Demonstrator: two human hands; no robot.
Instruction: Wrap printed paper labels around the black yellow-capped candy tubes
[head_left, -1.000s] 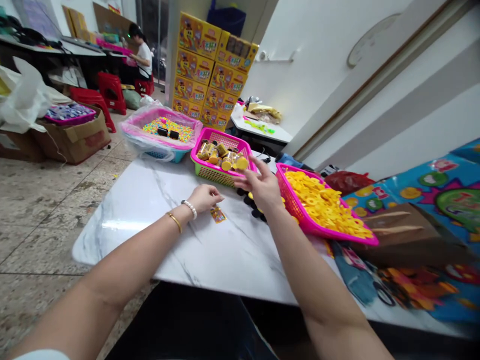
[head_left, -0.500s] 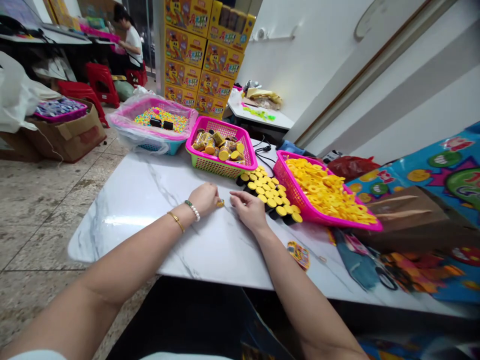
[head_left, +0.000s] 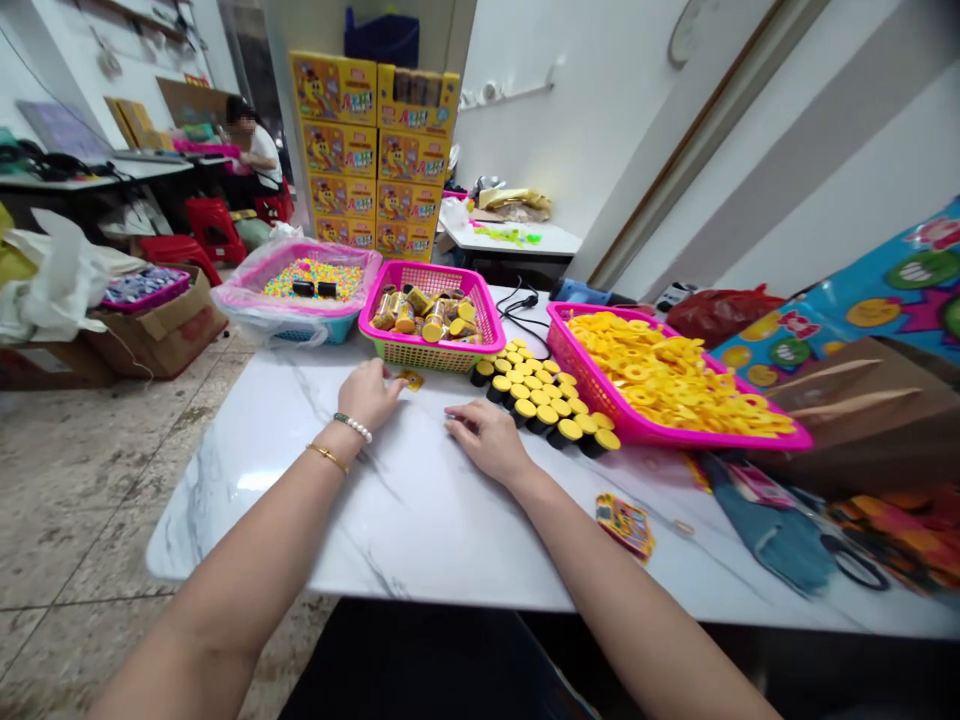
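Observation:
My left hand [head_left: 367, 396], with a bead bracelet and a gold bangle at the wrist, is over the white marbled table [head_left: 420, 520]. Its fingers are curled, and a small yellow printed label [head_left: 411, 379] sticks out at the thumb and fingertips. My right hand [head_left: 489, 436] rests on the table to the right, index finger and thumb apart, nothing seen between them. Close beside it stand rows of small black jars with yellow lids [head_left: 546, 395]. A stack of printed labels [head_left: 625, 525] lies beyond my right forearm.
Behind the hands is a pink-and-green basket [head_left: 431, 350] of filled jars. Left of it sits a plastic-lined basin [head_left: 296, 325] of colourful beads; at right, a pink basket [head_left: 592, 385] of yellow plastic pieces. Scissors [head_left: 855, 562] lie far right. A person [head_left: 259, 150] sits in the background.
My left hand has moved away to the left and toward the basket of jars, the small yellow label going with it. The gap between my hands has widened. The camera view has tilted up.

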